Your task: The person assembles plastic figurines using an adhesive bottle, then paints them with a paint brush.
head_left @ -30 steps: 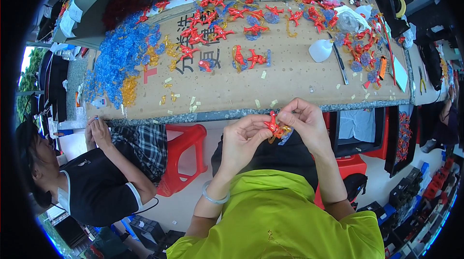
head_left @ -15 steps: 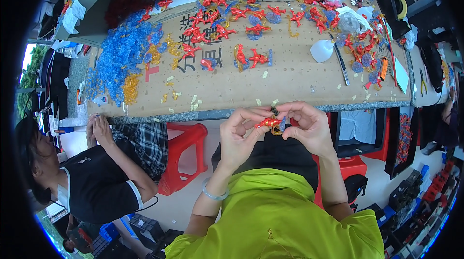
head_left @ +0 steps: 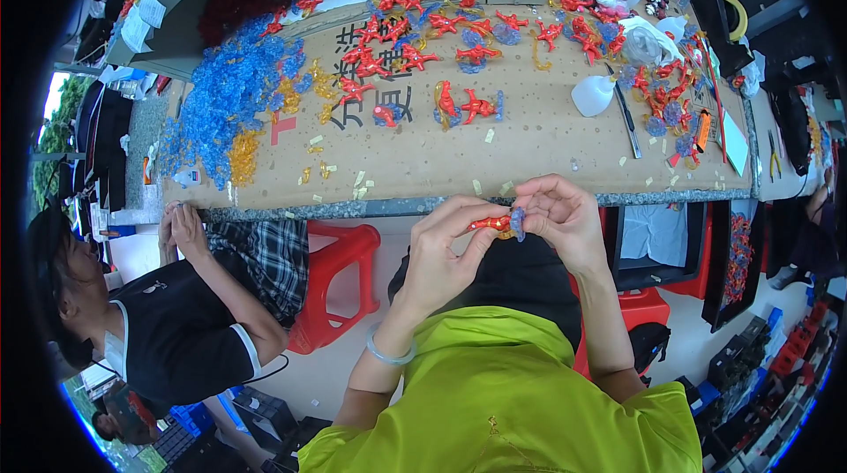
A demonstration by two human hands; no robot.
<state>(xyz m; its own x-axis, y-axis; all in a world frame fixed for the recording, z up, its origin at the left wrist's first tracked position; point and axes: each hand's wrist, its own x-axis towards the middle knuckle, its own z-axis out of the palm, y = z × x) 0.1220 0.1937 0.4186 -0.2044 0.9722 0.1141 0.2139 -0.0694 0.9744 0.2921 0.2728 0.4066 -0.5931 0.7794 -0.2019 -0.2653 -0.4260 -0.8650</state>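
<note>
Just off the table's front edge, my left hand [head_left: 441,252] pinches a small red toy figure [head_left: 492,223] between thumb and fingers. A yellow part shows along its underside, and a translucent blue piece [head_left: 517,223] is at its right end. My right hand [head_left: 565,224] has its thumb and fingertips closed on that blue piece, with the other fingers curled loosely above. The fingers hide part of the figure. On the table beyond, similar red figures [head_left: 477,108] with blue and yellow parts lie in rows.
A heap of translucent blue pieces [head_left: 221,93] and yellow pieces [head_left: 243,158] lies at left. A white squeeze bottle [head_left: 593,95], tweezers [head_left: 627,124] and an orange-handled cutter [head_left: 703,131] lie at right. A co-worker's hands [head_left: 183,230] rest at the table edge, near a red stool [head_left: 340,283].
The figure has been turned in my fingers, so its blue piece now faces right. My right fingers have shifted and opened somewhat around it. A dark bit at my fingertips no longer shows.
</note>
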